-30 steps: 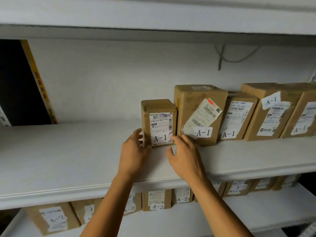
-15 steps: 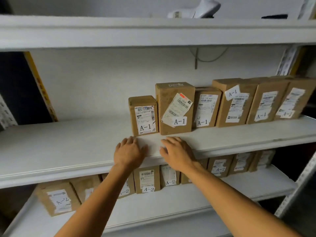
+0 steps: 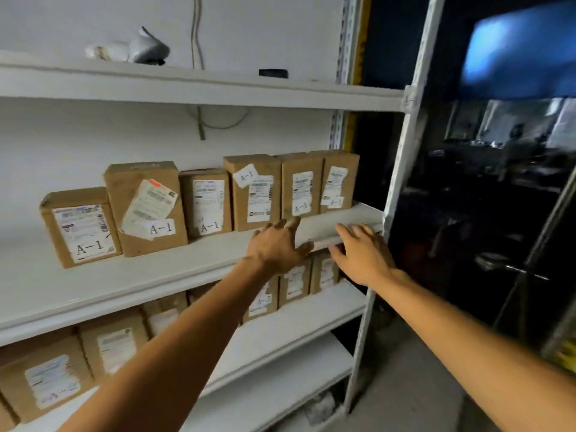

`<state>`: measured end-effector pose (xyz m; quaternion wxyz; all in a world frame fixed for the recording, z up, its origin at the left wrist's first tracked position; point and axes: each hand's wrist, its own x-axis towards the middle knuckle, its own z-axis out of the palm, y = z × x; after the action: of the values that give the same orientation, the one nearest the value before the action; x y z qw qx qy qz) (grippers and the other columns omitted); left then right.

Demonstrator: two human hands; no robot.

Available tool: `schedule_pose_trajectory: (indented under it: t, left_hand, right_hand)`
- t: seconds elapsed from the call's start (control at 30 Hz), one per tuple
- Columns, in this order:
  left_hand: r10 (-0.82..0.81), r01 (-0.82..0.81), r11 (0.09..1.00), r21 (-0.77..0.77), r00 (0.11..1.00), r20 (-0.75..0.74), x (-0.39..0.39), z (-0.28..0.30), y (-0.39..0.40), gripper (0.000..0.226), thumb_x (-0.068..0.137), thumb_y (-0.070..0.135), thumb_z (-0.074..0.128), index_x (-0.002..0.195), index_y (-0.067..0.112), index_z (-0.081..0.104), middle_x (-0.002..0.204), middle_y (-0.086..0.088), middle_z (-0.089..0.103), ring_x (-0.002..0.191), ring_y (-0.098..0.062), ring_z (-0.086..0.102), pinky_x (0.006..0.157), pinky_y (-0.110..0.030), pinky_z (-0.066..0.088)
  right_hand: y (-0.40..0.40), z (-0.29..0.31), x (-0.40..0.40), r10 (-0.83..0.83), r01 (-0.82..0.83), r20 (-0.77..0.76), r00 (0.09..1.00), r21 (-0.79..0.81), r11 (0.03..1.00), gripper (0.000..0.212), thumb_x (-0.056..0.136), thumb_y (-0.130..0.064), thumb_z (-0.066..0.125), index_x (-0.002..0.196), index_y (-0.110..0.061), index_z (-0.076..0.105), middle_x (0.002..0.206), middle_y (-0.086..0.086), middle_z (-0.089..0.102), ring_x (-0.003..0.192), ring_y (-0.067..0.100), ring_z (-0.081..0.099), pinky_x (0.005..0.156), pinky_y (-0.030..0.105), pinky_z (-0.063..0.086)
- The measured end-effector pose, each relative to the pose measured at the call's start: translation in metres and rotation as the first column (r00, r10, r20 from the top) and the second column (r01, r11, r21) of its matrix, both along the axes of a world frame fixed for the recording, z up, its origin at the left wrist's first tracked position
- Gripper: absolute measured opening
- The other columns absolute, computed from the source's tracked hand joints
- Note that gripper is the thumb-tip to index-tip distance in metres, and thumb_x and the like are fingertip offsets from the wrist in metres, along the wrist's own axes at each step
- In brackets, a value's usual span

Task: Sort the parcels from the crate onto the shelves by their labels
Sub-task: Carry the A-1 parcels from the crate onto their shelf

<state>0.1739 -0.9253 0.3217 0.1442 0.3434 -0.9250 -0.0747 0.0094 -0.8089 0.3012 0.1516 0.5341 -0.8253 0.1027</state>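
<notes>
Several brown cardboard parcels labelled A-1 stand upright in a row on the middle white shelf (image 3: 174, 269); the leftmost small one (image 3: 79, 227) stands beside a taller one (image 3: 146, 207). My left hand (image 3: 277, 244) hovers open with spread fingers over the shelf's front edge, below the right-hand parcels (image 3: 300, 185). My right hand (image 3: 363, 254) is open too, at the shelf's right end, holding nothing. More parcels (image 3: 46, 381), marked A-2, stand on the shelf below. The crate is out of view.
A white upright post (image 3: 399, 169) bounds the shelving on the right; beyond it lies a dark room with a blue glowing screen (image 3: 520, 48). The top shelf holds a grey-white object (image 3: 143, 48) and a small black item (image 3: 273, 73). A cable (image 3: 199, 120) hangs on the back wall.
Both hands have left the small leftmost A-1 parcel and pulled back off the shelf. The view has swung right, so the hands now lie near the shelf's right end.
</notes>
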Motion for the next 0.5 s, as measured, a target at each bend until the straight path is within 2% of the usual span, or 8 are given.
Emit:
schedule_pose_trajectory:
  t: [0.13, 0.23, 0.37, 0.5]
  left_hand:
    - [-0.208, 0.208, 0.976, -0.072, 0.978, 0.000, -0.105, 0.021, 0.068, 0.076, 0.094, 0.060, 0.047, 0.156, 0.036, 0.012, 0.159, -0.011, 0.031, 0.142, -0.036, 0.036, 0.113, -0.050, 0.036]
    - [-0.382, 0.379, 0.919, -0.106, 0.924, -0.003, -0.176, 0.019, 0.130, 0.076, 0.093, 0.057, 0.050, 0.157, 0.033, 0.016, 0.158, -0.010, 0.032, 0.142, -0.035, 0.035, 0.113, -0.049, 0.035]
    - [-0.619, 0.621, 0.780, -0.072, 0.784, 0.050, -0.252, 0.007, 0.224, 0.074, 0.094, 0.054, 0.051, 0.157, 0.033, 0.018, 0.158, -0.006, 0.032, 0.141, -0.035, 0.033, 0.113, -0.048, 0.034]
    - [-0.798, 0.800, 0.595, -0.084, 0.600, 0.058, -0.302, 0.003, 0.313, 0.075, 0.092, 0.051, 0.056, 0.156, 0.034, 0.020, 0.157, -0.004, 0.035, 0.140, -0.032, 0.037, 0.113, -0.045, 0.036]
  right_hand:
    - [0.096, 0.008, -0.067, -0.194, 0.194, -0.027, 0.981, -0.013, 0.981, 0.062, 0.100, -0.048, 0.043, 0.154, -0.019, 0.031, 0.152, 0.011, 0.043, 0.144, 0.030, 0.030, 0.113, 0.041, 0.033]
    - [0.186, 0.002, -0.106, -0.382, 0.382, -0.039, 0.923, -0.013, 0.924, 0.062, 0.100, -0.048, 0.043, 0.153, -0.018, 0.033, 0.153, 0.009, 0.043, 0.144, 0.029, 0.031, 0.115, 0.040, 0.030]
    - [0.310, 0.002, -0.131, -0.611, 0.610, -0.025, 0.791, -0.022, 0.792, 0.057, 0.099, -0.043, 0.044, 0.150, -0.020, 0.036, 0.152, 0.007, 0.042, 0.140, 0.027, 0.037, 0.113, 0.037, 0.033]
    - [0.409, 0.010, -0.128, -0.785, 0.783, -0.020, 0.619, -0.060, 0.619, 0.062, 0.094, -0.047, 0.037, 0.149, -0.018, 0.040, 0.154, 0.006, 0.042, 0.142, 0.028, 0.036, 0.116, 0.042, 0.031]
